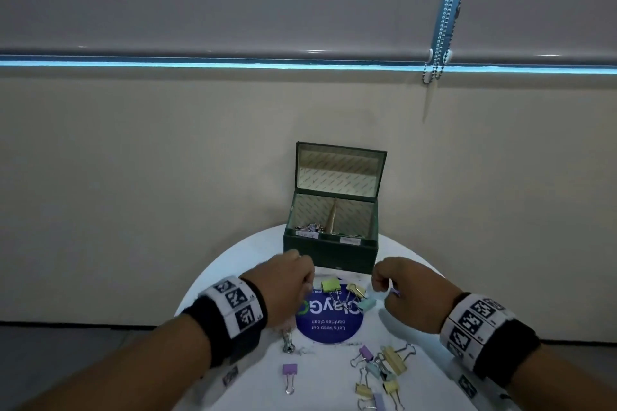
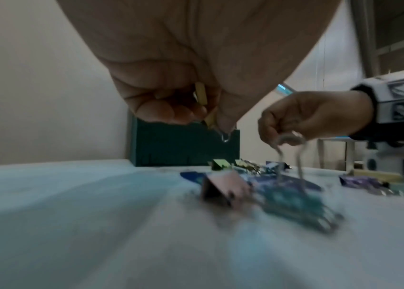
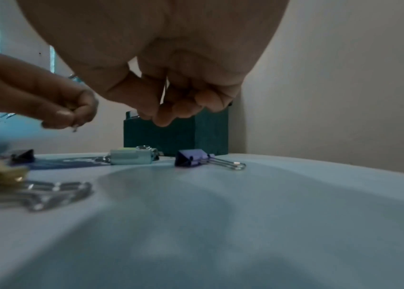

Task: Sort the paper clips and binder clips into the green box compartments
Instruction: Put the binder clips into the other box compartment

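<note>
Your left hand (image 2: 171, 93) pinches a yellow binder clip (image 2: 202, 94); your right hand (image 1: 405, 290) has curled fingers, contents unclear. Beyond stands the green box (image 1: 330, 248). Binder clips (image 1: 384, 367) scattered on the table (image 1: 240, 264) are light, stiff, slippery; lift them by their wire handles.

The green box (image 1: 330, 252) hides its right compartment's contents; a blurred pink clip (image 2: 223, 188) lies near the left wrist camera.

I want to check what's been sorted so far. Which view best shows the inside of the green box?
The head view: it looks down into the open green box, showing clips in its left compartment. Both wrist views show only its outer wall.
</note>
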Motion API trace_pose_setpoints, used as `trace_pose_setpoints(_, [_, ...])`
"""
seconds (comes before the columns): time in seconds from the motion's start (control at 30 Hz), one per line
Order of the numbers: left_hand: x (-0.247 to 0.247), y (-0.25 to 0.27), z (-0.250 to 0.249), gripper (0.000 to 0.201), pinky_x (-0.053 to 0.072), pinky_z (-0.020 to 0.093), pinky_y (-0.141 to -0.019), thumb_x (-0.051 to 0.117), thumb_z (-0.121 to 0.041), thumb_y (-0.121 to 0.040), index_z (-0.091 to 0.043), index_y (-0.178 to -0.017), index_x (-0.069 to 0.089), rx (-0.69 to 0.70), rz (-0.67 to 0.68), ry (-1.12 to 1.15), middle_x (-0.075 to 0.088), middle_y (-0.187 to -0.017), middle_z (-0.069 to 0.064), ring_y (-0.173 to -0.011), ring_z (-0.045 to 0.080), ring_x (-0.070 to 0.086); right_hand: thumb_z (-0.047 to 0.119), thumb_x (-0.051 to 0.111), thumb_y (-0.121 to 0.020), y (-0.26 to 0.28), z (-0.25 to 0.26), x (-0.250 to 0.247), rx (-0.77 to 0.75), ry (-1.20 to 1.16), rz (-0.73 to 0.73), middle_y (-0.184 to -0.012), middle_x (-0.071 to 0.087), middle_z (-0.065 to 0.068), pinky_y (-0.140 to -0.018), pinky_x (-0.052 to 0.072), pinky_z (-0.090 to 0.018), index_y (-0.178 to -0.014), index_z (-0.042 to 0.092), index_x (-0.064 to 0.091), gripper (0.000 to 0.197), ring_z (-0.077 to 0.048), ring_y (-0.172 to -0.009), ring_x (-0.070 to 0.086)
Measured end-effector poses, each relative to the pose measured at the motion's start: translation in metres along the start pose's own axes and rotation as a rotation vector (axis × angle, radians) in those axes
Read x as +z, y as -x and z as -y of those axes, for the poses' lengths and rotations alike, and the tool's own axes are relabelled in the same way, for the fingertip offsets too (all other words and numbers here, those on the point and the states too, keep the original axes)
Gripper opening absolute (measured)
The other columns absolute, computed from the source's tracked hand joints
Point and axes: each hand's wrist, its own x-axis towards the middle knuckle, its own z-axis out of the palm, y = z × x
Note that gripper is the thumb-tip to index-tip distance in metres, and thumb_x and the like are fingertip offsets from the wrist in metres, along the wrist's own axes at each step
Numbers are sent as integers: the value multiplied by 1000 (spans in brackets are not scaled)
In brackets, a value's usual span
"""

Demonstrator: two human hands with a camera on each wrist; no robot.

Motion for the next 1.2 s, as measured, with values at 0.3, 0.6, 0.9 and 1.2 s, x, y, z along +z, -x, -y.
trace_pose_setpoints(0.3, [-43,-80,14,10,50,29,-80,47,-28,-100,-25,-91,49,-128,-181,95,52,-100,-2,-81,10,55,15,57,-76,7,-1,12,-1,-17,78,-86,56,18,-71,47,-19,-78,32,55,18,-1,-80,53])
trace_pose_setpoints(0.6, [-28,-105,16,16,50,39,-91,51,-22,-97,-22,-107,63,-128,-126,-38,60,-119,3,-100,21,59,18,63,-73,13,4,10,0,-66,138,-95,67,13,-79,58,-31,-73,34,56,17,-8,-87,62])
trace_pose_setpoints(0.9, [-33,-68,19,45,43,17,-79,55,-13,-96,-37,-134,55,29,-141,-47,38,-120,-4,-97,12,50,19,63,-78,22,12,12,-43,-60,155,-89,67,14,-69,43,-20,-74,31,58,13,-1,-77,56])
trace_pose_setpoints(1.2, [-19,21,11,45,45,25,-89,67,-37,-89,-48,-131,55,167,380,-269,51,-119,-9,-107,10,53,25,58,-88,30,19,17,-102,-68,232,-96,58,23,-80,48,-20,-103,42,70,26,4,-85,52])
